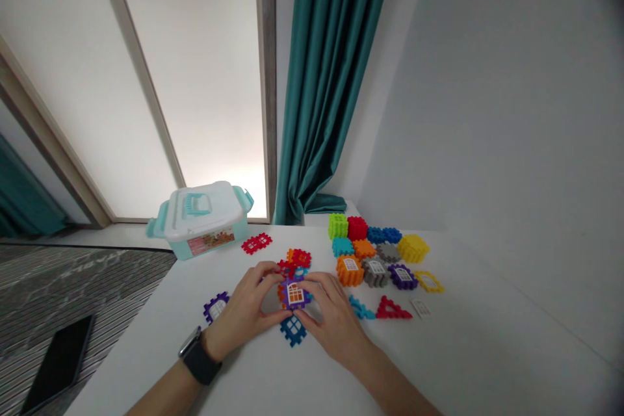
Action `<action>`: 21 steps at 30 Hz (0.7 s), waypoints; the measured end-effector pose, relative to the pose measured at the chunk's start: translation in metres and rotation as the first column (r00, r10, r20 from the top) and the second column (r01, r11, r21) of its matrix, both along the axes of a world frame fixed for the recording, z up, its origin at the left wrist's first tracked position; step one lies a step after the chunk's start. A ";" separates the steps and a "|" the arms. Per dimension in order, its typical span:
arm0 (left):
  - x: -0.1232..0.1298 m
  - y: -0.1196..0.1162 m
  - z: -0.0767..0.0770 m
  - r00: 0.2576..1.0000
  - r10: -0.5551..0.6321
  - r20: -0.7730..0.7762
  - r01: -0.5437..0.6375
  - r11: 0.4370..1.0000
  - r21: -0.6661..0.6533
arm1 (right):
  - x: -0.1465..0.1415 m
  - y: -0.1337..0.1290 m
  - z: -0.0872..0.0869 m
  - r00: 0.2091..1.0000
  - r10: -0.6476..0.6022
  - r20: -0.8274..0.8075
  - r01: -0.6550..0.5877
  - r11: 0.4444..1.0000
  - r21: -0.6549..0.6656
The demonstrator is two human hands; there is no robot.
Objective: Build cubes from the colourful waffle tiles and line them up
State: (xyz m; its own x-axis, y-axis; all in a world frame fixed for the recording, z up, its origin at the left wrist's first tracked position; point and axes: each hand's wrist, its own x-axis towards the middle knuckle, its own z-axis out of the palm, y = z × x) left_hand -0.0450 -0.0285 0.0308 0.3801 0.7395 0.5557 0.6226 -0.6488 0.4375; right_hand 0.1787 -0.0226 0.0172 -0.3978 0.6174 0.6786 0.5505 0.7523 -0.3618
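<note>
Between both hands is a purple square building tile (pixel 295 294) with a white window grid in its middle. My left hand (pixel 253 296), with a dark watch on its wrist, grips the tile's left side between thumb and fingers. Along the opposite side, my right hand (pixel 334 312) pinches the same tile. A blue tile (pixel 293 330) lies flat just below it. Red tiles (pixel 298 259) and some orange and light blue ones show behind it; how they join is partly hidden. Left of my left wrist lies another purple tile (pixel 216 307).
Stacks of coloured tiles (pixel 363 248) stand on the white table's right side. Nearer are a red triangle (pixel 392 308), light blue pieces (pixel 361 307) and a white window piece (pixel 420 309). A lidded box (pixel 205 218) and red tiles (pixel 257 243) are at the back left.
</note>
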 end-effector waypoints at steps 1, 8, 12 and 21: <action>0.001 0.000 0.000 1.000 -0.003 0.001 0.003 1.000 0.001 | 0.000 0.000 0.000 1.000 -0.005 0.002 0.005 1.000 0.008; 0.004 0.000 0.003 1.000 0.002 0.017 -0.002 0.999 0.041 | -0.001 -0.004 0.005 0.997 -0.071 0.023 0.069 0.993 0.096; 0.008 -0.001 0.004 1.000 0.007 0.024 -0.009 0.997 0.079 | 0.002 -0.007 0.010 0.993 -0.099 0.068 0.088 0.985 0.145; 0.027 0.000 0.004 1.000 0.018 0.016 -0.019 0.997 0.080 | 0.021 -0.012 0.018 0.984 -0.143 0.110 0.118 0.971 0.208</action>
